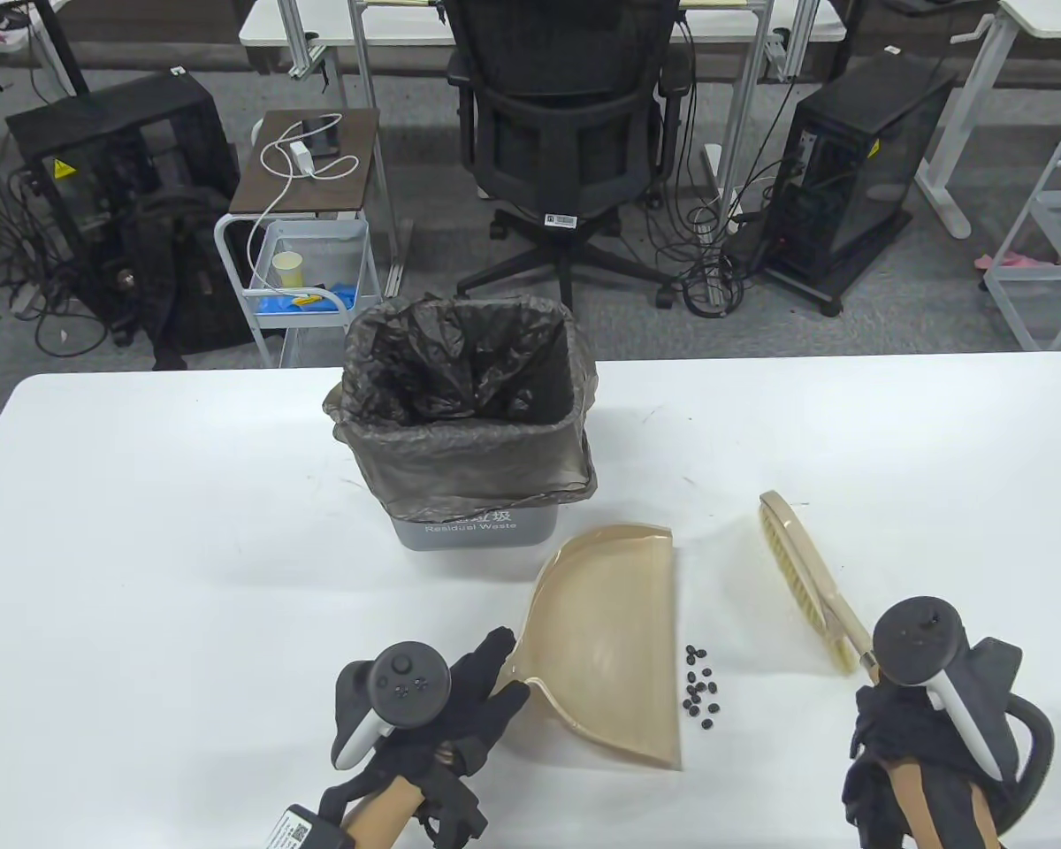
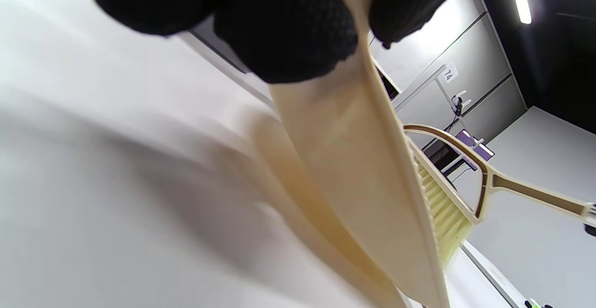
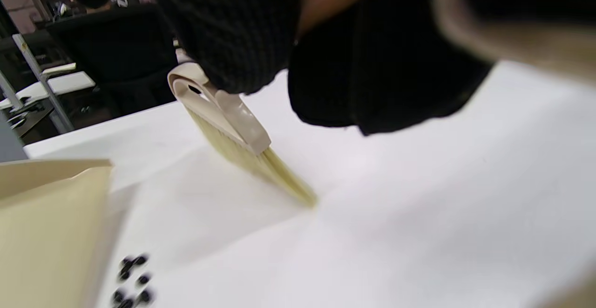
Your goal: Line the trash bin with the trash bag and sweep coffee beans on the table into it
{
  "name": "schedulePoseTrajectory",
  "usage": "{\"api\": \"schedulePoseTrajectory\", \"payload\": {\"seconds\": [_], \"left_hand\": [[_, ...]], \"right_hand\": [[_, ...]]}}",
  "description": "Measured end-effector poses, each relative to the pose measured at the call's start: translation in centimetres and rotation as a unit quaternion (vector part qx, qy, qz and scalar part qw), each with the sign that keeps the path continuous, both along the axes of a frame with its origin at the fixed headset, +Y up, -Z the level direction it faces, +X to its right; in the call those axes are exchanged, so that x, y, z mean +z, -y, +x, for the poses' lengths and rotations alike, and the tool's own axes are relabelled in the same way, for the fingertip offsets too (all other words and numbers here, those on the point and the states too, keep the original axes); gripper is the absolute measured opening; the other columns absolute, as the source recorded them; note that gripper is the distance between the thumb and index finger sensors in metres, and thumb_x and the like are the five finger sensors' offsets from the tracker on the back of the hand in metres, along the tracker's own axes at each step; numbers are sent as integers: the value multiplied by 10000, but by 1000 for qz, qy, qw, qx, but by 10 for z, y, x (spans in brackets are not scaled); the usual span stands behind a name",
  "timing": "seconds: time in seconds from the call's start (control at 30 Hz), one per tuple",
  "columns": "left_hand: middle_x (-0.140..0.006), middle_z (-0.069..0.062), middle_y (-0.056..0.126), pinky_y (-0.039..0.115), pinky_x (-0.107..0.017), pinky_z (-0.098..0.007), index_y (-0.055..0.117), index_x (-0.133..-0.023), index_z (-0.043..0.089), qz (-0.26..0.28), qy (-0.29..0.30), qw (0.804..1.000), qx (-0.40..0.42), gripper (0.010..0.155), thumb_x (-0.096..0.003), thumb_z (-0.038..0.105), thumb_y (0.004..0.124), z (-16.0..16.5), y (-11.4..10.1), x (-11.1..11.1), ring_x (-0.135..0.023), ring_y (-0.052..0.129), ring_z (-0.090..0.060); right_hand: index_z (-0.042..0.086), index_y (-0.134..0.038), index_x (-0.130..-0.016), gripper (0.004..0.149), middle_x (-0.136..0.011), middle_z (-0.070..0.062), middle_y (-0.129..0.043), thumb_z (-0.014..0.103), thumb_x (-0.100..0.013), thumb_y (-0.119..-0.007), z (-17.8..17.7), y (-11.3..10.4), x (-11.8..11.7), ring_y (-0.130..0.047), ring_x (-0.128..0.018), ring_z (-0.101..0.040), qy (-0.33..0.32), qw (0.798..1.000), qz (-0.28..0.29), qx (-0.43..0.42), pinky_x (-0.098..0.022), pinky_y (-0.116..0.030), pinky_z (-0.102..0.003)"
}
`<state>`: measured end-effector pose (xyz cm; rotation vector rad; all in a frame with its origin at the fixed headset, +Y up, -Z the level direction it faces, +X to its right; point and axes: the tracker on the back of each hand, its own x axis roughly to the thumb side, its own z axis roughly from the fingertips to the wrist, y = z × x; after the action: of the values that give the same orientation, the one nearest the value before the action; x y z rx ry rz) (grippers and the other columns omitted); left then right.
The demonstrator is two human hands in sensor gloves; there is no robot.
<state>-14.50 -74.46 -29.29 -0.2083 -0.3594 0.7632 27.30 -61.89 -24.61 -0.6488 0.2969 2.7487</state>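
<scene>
Coffee beans lie in a small cluster on the white surface, between the open edge of the tan dustpan and the brush. From the table view, the grey trash bin stands behind the dustpan toward the far side, already lined with the dark trash bag, whose edge is folded down over the rim. My left hand holds the dustpan by its handle end, fingers curled round it, so that grip is closed on the pan; the pan's mouth faces right toward the beans. My right hand holds the brush by its handle, bristles pointing left and down at the surface, well clear of the beans.

From the left wrist view, my gloved fingers wrap the dustpan's narrow handle part from both sides. Beyond the pan's edge the brush shows with its pale bristles.

From the right wrist view, my gloved fingers close round the brush handle, pinching it firmly. Its bristle tips touch the surface. The beans sit at the lower left, just beside the dustpan's edge and apart from the bristles.
</scene>
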Motion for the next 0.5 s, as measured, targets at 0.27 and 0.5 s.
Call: {"api": "schedulePoseTrajectory", "payload": {"seconds": [0.27, 0.5], "left_hand": [[-953, -218, 812, 852, -405, -439, 550, -1104, 39, -26, -6, 1000, -9, 654, -585, 374, 763, 2, 10, -4, -499, 1017, -164], [-945, -214, 795, 855, -426, -450, 490, -1115, 21, -93, -26, 995, 32, 732, -557, 366, 815, -2, 20, -7, -542, 1026, -176]], "right_hand": [[-78, -675, -958, 673, -496, -173, -1034, 255, -402, -857, -17, 2, 15, -1046, -82, -284, -57, 994, -51, -80, -123, -862, -543], [-92, -659, -955, 676, -481, -163, -1034, 261, -409, -843, -35, 4, 25, -1051, -67, -269, -87, 990, -57, -100, -105, -872, -532]]}}
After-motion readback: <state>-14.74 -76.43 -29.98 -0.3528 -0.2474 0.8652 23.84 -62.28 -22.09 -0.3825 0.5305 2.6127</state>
